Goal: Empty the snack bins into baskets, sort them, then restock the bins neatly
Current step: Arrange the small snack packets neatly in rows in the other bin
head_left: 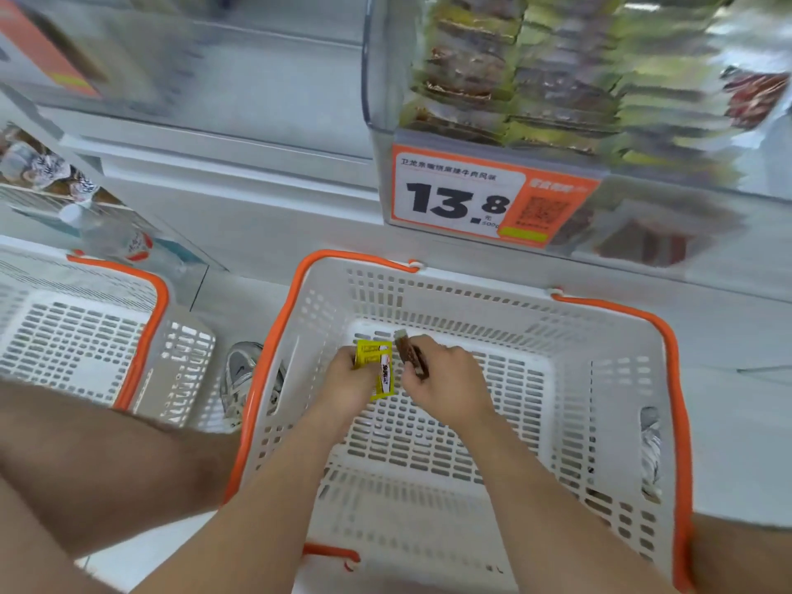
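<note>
At the centre of the frame the left hand (349, 379) curls its fingers round a yellow snack packet (377, 363), and just beside it the right hand (441, 379) pinches a brown snack stick (411, 357); the two packets nearly touch. Both hands are low inside a white basket with orange handles (600, 379), above its slotted floor. At lower left stands a second white basket (184, 358), and a grey shoe (240, 375) shows between the two. At upper right, a clear bin of stacked snack packets (557, 79) carries an orange price tag reading 13.8 (454, 199).
</note>
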The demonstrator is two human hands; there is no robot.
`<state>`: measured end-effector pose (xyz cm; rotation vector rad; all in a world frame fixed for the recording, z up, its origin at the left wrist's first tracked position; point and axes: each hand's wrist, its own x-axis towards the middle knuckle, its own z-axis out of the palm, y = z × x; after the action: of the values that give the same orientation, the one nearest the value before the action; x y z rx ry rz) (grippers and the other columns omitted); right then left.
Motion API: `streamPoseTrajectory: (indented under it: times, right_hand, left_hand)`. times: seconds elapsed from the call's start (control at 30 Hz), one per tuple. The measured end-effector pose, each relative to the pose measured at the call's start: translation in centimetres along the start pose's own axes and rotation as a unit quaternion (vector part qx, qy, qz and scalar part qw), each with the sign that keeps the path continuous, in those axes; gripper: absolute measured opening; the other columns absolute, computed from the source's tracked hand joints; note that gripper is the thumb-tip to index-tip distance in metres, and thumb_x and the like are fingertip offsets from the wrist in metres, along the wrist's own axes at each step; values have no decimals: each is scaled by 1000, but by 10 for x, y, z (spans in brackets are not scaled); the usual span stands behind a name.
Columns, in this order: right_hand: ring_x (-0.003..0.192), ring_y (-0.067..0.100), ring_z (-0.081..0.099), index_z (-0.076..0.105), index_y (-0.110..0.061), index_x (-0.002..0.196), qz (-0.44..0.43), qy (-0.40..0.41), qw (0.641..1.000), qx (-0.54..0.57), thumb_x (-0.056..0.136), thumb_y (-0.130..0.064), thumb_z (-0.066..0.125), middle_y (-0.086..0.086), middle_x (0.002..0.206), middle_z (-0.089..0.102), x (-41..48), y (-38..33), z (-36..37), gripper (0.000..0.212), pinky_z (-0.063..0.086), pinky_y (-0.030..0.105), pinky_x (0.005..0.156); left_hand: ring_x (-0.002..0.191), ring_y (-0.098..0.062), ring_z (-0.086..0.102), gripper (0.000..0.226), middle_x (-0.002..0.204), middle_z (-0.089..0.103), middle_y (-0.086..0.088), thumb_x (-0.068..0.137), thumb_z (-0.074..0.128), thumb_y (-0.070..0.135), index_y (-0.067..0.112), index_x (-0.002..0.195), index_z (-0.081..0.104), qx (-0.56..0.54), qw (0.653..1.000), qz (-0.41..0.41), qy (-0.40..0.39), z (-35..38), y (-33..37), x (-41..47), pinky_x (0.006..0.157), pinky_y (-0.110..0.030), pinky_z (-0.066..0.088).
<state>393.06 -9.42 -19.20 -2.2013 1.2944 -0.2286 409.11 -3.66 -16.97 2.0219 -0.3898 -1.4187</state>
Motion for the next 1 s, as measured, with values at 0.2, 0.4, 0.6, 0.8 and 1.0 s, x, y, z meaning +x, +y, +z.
streamPoseTrajectory:
  times: [0.2, 0.4, 0.6, 0.8, 1.0]
  right_hand:
    - [73, 31, 67, 65, -34, 130, -54, 20, 997, -54, 97, -39, 59, 2, 82, 72, -16, -30, -28, 34, 52, 39, 57]
    - [49, 24, 56, 70, -20, 96, -231, 37, 924, -304, 57, -7, 83, 0, 61, 55, -29, -36, -74, 44, 40, 30, 43]
    - [61, 22, 58, 66, -18, 99, -434, 87, 819, -366, 86, -8, 59, 0, 75, 61, -37, -35, -115, 19, 50, 31, 53]
    - [92, 25, 66, 47, -31, 130, -114, -80, 984, -108, 88, -14, 76, -5, 99, 73, -35, -59, -159, 54, 55, 40, 73]
    - [61, 11, 72, 53, -18, 111, 95, -46, 945, 309, 78, -24, 93, -2, 75, 73, -50, -69, -180, 52, 49, 24, 56]
  left_hand:
    - [105, -35, 73, 26, 121, 72, -20, 114, 39, 21, 13, 126, 61, -170, 980, 41, -99, 4, 28, -30, 77, -44, 61]
    - [82, -24, 72, 34, 116, 73, -16, 114, 36, 31, 20, 124, 66, -130, 982, 4, -137, -16, 56, -52, 73, -37, 56]
    - [91, -30, 72, 43, 108, 74, -19, 106, 56, 35, 0, 130, 64, -11, 965, -37, -260, -41, 90, -81, 72, -36, 59]
    - [96, -34, 76, 25, 108, 77, -18, 108, 50, 11, 5, 129, 63, 55, 969, 4, -239, -45, 99, -99, 71, -36, 61]
    - [95, -37, 74, 25, 117, 72, -25, 106, 49, 12, 15, 126, 64, -9, 982, 42, -184, -39, 109, -112, 79, -49, 65]
